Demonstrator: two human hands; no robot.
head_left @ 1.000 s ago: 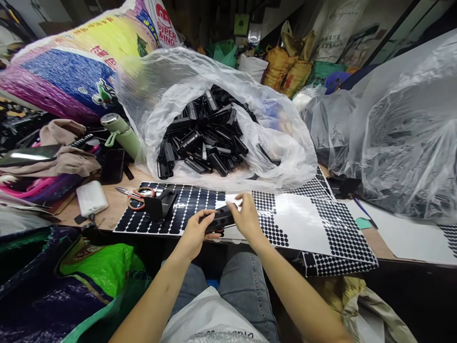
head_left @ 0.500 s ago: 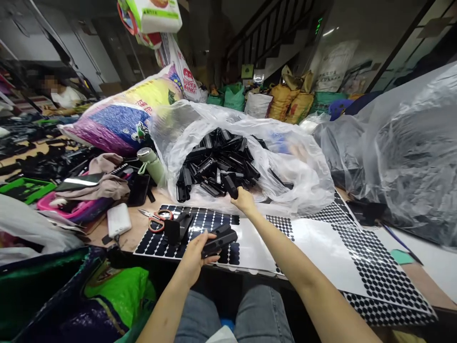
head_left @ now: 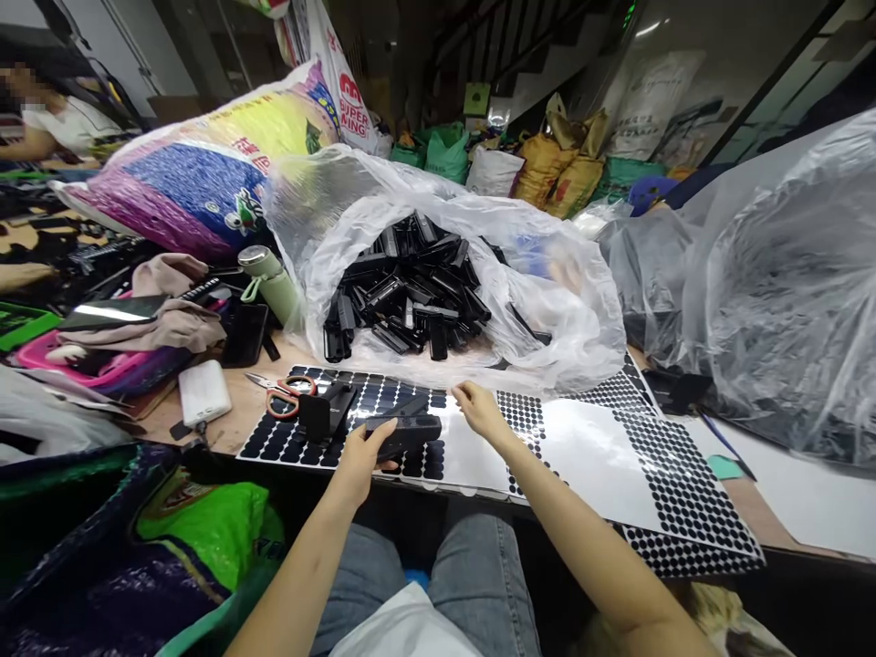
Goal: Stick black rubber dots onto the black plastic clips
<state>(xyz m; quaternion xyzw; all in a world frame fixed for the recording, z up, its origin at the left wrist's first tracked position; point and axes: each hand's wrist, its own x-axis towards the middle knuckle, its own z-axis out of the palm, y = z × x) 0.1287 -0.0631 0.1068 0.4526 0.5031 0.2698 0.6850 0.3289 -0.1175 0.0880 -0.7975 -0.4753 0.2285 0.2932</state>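
"The left hand [head_left: 359,456] and the right hand [head_left: 483,412]: together or apart?"

"Apart. The left is closed round a long black piece [head_left: 414,431], above the near part of a white sheet [head_left: 460,449] covered in black shapes. The right has its fingers curled; whether they pinch anything cannot be told."

"And beyond them?"

"An open clear plastic bag [head_left: 571,351], with a heap of black pieces [head_left: 417,292] inside."

"Any writing?"

"A white bag [head_left: 321,55] at the back reads SUPER in red beneath a red emblem; the line below ends in ING. The colourful sack [head_left: 184,182] beside it carries red characters, too unclear to read."
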